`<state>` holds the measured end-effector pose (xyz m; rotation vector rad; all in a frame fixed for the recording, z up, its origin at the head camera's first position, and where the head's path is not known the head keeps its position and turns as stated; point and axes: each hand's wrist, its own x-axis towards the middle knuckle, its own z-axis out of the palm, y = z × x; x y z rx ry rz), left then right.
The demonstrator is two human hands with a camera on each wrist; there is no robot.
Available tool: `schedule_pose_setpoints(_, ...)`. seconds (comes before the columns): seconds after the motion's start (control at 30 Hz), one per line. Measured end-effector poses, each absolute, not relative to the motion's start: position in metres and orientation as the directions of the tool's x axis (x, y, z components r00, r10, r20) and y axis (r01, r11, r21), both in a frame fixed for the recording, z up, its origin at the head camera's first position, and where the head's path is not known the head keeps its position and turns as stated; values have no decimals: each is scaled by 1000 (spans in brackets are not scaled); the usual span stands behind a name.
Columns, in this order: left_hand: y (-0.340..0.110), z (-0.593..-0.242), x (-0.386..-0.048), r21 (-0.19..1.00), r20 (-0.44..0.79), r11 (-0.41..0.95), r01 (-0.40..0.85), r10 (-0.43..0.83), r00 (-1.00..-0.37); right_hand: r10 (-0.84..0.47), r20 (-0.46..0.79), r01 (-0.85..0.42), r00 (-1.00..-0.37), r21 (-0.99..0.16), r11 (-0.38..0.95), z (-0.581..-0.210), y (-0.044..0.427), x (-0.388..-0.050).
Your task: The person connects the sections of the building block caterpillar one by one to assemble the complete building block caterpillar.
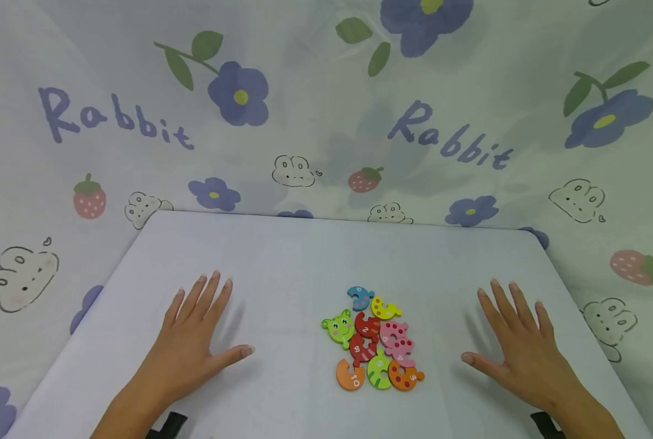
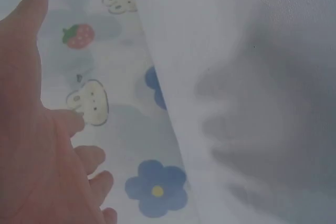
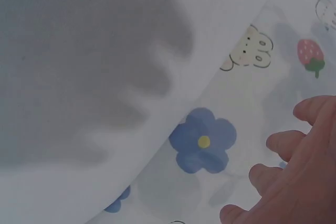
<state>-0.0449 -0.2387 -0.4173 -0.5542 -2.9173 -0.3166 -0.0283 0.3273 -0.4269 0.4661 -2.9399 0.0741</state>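
Note:
A cluster of small flat numbered puzzle pieces lies on the white table, right of the middle in the head view. It holds a green animal-face piece [image 1: 339,328], a blue piece [image 1: 361,298], a yellow piece [image 1: 382,309], two red pieces [image 1: 363,349], two pink pieces [image 1: 394,333], a green striped piece [image 1: 378,373], a plain orange piece [image 1: 350,376] and a red-dotted orange piece [image 1: 403,376]. My left hand [image 1: 194,335] hovers left of them, fingers spread, holding nothing. On the other side, my right hand [image 1: 526,353] is likewise spread and touches no piece.
The white tabletop [image 1: 282,268] spans the area under both hands, which cast shadows on it. Behind and around it hangs a pale cloth [image 1: 315,97] printed with flowers, strawberries and rabbits. Parts of a black strap [image 1: 171,424] show by the left wrist.

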Motion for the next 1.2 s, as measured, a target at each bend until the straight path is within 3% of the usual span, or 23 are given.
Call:
schedule_pose_setpoints(0.47,-193,-415,-63,182,110,852,491,478,-871,-305,166,-318,-938,-57,947,-427,325,-23)
schedule_pose_setpoints(0.8,-139,-439,-92,239,83,722,649,651,-754,-281,131,-299,-951,-144,943,-425,323,-20)
schedule_pose_setpoints(1.07,-114,-452,-100,282,-27,706,650,683,-730,-277,40,-279,-960,-180,943,-423,308,-31)
schedule_pose_setpoints(1.2,-98,-453,-108,274,-4,644,714,744,-669,-236,16,-235,-972,-167,957,-417,313,-27)
